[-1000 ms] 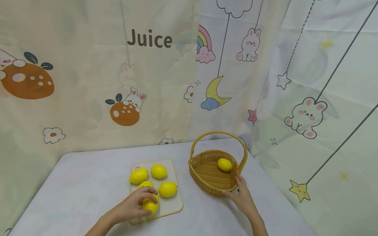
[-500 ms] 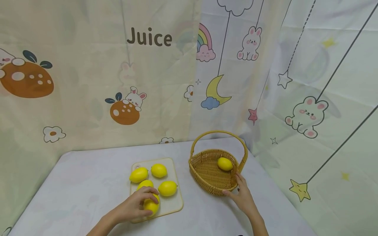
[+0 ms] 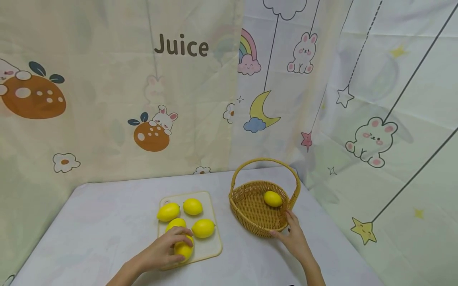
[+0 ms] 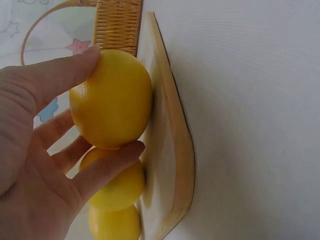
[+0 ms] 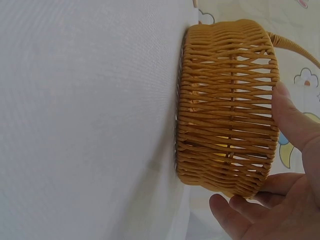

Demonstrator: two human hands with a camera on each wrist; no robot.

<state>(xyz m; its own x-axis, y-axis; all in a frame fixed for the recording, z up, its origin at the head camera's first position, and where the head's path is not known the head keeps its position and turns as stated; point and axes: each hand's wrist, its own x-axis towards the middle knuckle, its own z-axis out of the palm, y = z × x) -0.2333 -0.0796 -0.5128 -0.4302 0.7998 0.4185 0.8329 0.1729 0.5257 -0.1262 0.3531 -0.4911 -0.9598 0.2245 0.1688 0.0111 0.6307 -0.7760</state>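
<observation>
My left hand (image 3: pixel 165 247) holds the nearest lemon (image 3: pixel 184 251) between thumb and fingers, low over the front of a pale cutting board (image 3: pixel 209 248). In the left wrist view the thumb lies on one side of that lemon (image 4: pixel 112 97) and the fingertips on the other. Several more lemons lie on the board, one of them (image 3: pixel 176 225) just behind my fingers. To the right, my right hand (image 3: pixel 296 240) grips the near right side of a wicker basket (image 3: pixel 247 222), thumb at the rim (image 5: pixel 275 95) and fingers round the side. One lemon (image 3: pixel 273 199) sits in the basket.
A white cloth (image 3: pixel 96 230) covers the table. The basket's tall arched handle (image 3: pixel 264 160) rises over its opening. Printed curtains (image 3: pixel 193 99) hang behind the table and along its right side.
The lemon in my left hand has shifted very slightly to the right. Both hands otherwise stay in place, and the basket has not moved.
</observation>
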